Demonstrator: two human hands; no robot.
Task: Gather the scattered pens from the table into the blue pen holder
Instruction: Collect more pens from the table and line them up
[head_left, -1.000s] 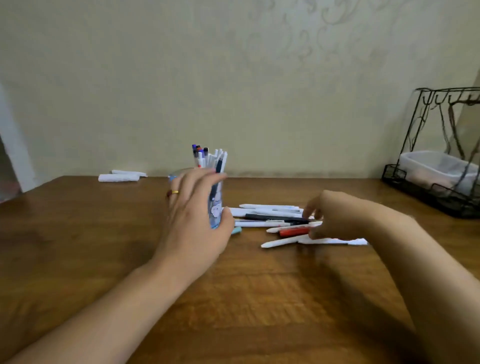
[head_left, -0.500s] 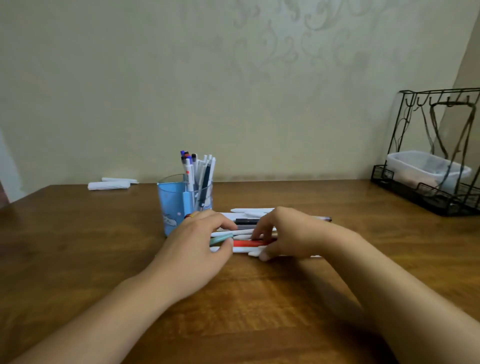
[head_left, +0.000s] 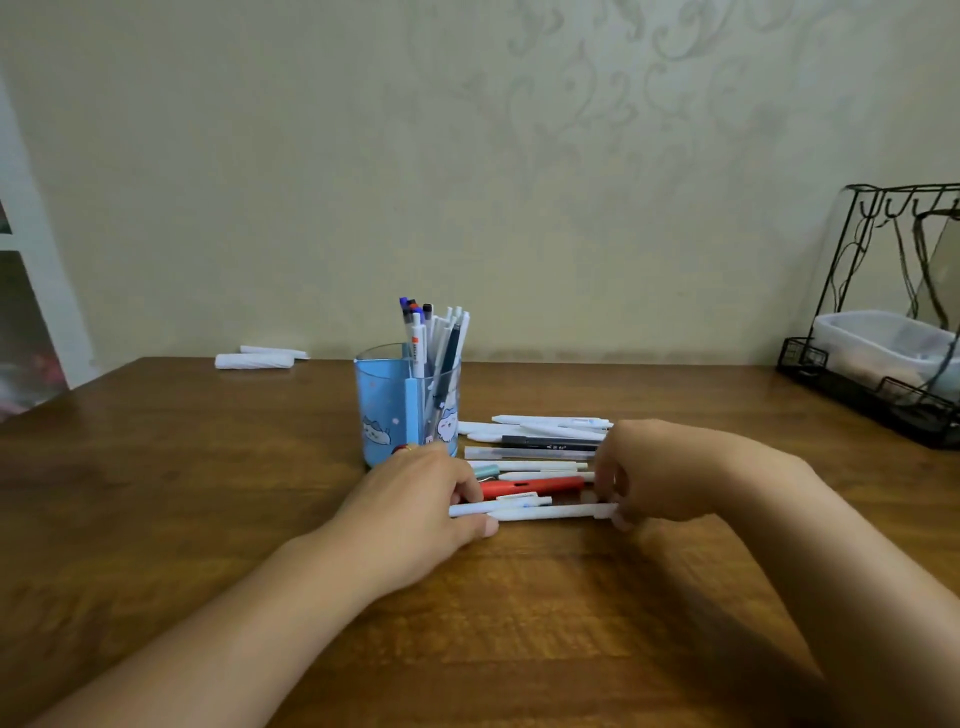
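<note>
My hands have parted to the row's ends: left hand (head_left: 415, 499) and right hand (head_left: 660, 475) pinch the crosswise white pen (head_left: 545, 513), the blue pen holder (head_left: 408, 410) nearer my left.

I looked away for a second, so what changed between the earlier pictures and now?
The left hand let go of the blue pen holder and came down to the loose pens. The right hand stayed at their other end; both now bracket the pile. Holder and wire rack stayed put.
</note>
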